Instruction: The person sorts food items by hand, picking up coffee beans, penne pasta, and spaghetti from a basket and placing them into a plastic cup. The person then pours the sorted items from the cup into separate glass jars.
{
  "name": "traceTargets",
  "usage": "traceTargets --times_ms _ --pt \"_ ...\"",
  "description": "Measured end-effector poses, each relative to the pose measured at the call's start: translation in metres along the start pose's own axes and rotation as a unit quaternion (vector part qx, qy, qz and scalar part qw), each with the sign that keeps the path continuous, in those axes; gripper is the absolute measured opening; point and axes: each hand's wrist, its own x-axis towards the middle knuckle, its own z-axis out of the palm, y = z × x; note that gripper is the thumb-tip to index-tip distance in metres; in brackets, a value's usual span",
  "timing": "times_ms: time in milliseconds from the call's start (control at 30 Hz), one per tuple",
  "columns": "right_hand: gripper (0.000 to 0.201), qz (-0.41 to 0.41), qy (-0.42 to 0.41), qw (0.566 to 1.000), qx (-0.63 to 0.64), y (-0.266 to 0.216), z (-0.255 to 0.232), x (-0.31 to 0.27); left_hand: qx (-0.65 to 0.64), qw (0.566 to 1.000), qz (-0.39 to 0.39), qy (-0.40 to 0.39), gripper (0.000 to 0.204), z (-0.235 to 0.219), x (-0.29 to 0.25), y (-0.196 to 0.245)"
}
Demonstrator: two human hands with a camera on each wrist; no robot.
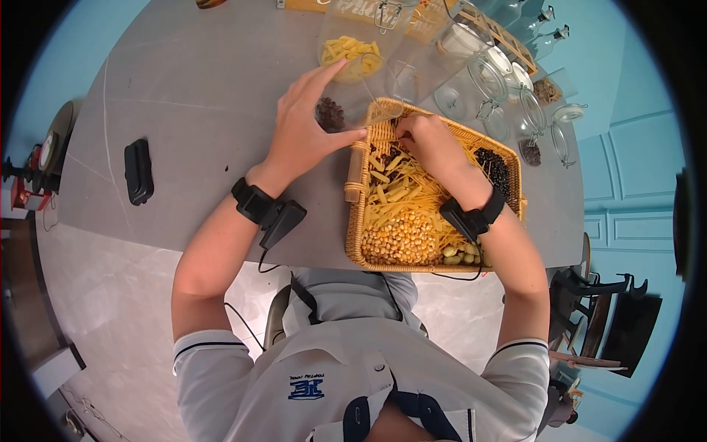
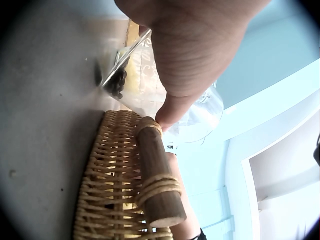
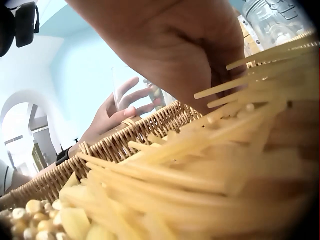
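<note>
My left hand (image 1: 302, 121) curves round a clear jar (image 1: 359, 109) that stands at the basket's far left corner. Dark brown pieces (image 1: 329, 115) lie in the jar's bottom, and they also show in the left wrist view. Its thumb reaches along the near side, close over the basket's wooden handle (image 2: 157, 172). Inside the wicker basket (image 1: 355, 243), my right hand (image 1: 434, 146) reaches down into the far left corner with bent fingers. I cannot tell what its hidden fingertips hold. Beneath that hand lie long spaghetti (image 3: 165, 175) and penne (image 1: 394, 193).
Corn kernels (image 1: 401, 239), light-coloured nuts (image 1: 462, 255) and black beans (image 1: 495, 171) fill other parts of the basket. Beyond it stand a jar of penne (image 1: 350, 50), several clear clip-top jars (image 1: 471, 92) and glass bottles (image 1: 545, 43). A black case (image 1: 138, 172) lies at the left.
</note>
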Motion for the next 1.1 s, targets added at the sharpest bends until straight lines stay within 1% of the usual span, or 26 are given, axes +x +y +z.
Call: traceTargets --times_ms 100,133,200,300,333,433,533,633,733,833,933,1033,1100 --pt "0.016 -0.011 0.026 0.999 0.044 0.002 -0.007 -0.002 0.002 1.000 0.003 0.001 0.092 0.000 0.000 0.001" --pt "0.017 0.003 0.045 0.997 0.058 0.000 -0.014 -0.002 0.004 1.000 0.004 0.002 0.092 -0.001 0.001 0.001" --pt "0.017 0.028 0.082 0.992 0.087 -0.012 -0.037 -0.002 0.004 1.000 -0.003 0.000 0.092 -0.002 0.000 0.002" --pt "0.015 0.038 0.161 0.972 0.169 -0.035 -0.067 0.001 0.002 1.000 -0.012 -0.002 0.092 -0.001 0.000 0.002" --pt "0.016 0.014 0.178 0.963 0.204 -0.043 -0.070 0.003 0.000 1.000 -0.014 -0.004 0.092 -0.001 0.001 0.002" --pt "0.021 -0.024 0.158 0.951 0.265 -0.049 -0.064 0.010 -0.016 1.000 -0.009 -0.003 0.092 -0.001 0.002 0.002" --pt "0.024 0.055 0.150 0.947 0.280 -0.035 -0.060 0.007 -0.011 1.000 -0.008 -0.002 0.092 -0.001 0.001 0.001" --pt "0.023 0.053 0.075 0.983 0.159 -0.011 -0.048 0.004 -0.011 1.000 -0.007 0.002 0.091 0.000 0.000 0.001" --pt "0.020 -0.022 0.035 0.995 0.091 -0.017 -0.031 0.006 -0.016 1.000 -0.007 -0.003 0.091 0.000 0.001 0.001" --pt "0.021 -0.056 0.030 0.993 0.095 -0.025 -0.023 0.013 -0.013 1.000 -0.013 -0.004 0.091 -0.001 0.001 0.003" --pt "0.019 -0.036 0.006 0.999 0.023 -0.018 -0.008 0.020 -0.021 1.000 -0.006 0.001 0.092 0.000 0.001 0.001" --pt "0.020 -0.077 0.005 0.995 -0.063 -0.011 0.015 0.019 -0.049 0.999 -0.019 0.006 0.092 0.002 0.000 0.001" --pt "0.021 -0.085 0.029 0.995 -0.051 -0.011 0.020 0.018 -0.044 0.999 -0.022 0.004 0.092 0.002 -0.001 0.002"
